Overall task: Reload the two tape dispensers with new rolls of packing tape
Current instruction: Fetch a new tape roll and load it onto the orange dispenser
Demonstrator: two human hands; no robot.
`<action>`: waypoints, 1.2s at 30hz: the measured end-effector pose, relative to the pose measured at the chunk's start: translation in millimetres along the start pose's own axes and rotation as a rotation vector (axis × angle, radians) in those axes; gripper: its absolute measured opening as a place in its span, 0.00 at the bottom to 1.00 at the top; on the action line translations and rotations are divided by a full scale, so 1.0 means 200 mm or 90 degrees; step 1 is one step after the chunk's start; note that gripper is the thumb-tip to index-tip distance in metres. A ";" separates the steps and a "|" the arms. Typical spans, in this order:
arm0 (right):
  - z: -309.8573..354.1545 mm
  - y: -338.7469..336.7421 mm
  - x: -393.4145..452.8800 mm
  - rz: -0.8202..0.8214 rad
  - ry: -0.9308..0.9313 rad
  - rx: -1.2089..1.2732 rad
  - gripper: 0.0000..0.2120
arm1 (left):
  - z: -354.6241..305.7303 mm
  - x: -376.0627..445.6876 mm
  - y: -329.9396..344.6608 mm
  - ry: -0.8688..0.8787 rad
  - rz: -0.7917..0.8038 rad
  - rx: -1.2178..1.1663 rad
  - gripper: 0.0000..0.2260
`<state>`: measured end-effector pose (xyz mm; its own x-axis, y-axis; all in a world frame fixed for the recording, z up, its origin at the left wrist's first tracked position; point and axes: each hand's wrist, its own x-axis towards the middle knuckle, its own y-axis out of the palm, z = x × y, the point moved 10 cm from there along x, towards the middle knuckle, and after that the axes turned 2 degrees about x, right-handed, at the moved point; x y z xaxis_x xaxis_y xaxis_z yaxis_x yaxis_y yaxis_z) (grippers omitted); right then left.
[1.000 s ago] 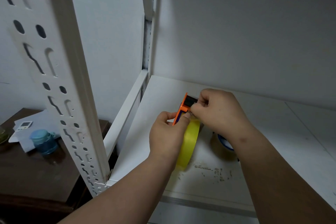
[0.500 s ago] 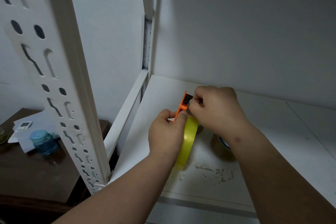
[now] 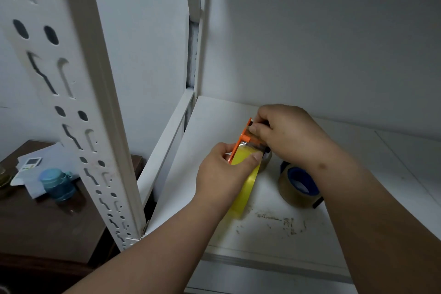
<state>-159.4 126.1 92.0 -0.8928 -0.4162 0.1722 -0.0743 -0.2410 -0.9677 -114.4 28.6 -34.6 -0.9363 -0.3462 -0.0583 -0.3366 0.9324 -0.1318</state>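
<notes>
An orange tape dispenser [image 3: 244, 137] carrying a yellow tape roll [image 3: 245, 190] is held upright over the white shelf [image 3: 214, 198]. My left hand [image 3: 224, 176] grips the roll and dispenser from the near side, thumb across the yellow tape. My right hand [image 3: 286, 133] pinches the clear tape end at the dispenser's front by the cutter. To the right on the shelf lies a blue dispenser [image 3: 299, 180] with a clear brownish tape roll [image 3: 290, 190] on it, partly hidden by my right forearm.
A perforated white shelf post [image 3: 78, 107] stands at the left front. Beyond it is a dark wooden table [image 3: 47, 222] with a blue jar [image 3: 56, 185], papers and a small remote [image 3: 29, 164]. The shelf surface shows scuff marks [image 3: 281, 222] near its front edge.
Both hands and the orange dispenser shifted slightly up and back. The right forearm moved, uncovering more of the blue dispenser and its clear roll.
</notes>
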 end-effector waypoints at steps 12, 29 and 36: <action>-0.03 -0.01 -0.02 0.113 -0.002 0.047 0.06 | -0.04 -0.01 0.01 0.018 0.015 0.064 0.14; 0.07 -0.01 -0.04 -0.078 -0.168 0.022 0.02 | -0.04 0.02 0.02 0.001 0.006 0.084 0.16; 0.02 0.01 -0.06 -0.123 -0.188 0.006 0.02 | -0.06 0.04 0.01 0.008 -0.012 0.118 0.17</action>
<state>-146.9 126.9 89.2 -0.6954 -0.5976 0.3991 -0.2240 -0.3475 -0.9105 -123.9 29.5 -23.6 -0.9315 -0.3612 -0.0422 -0.3309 0.8902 -0.3132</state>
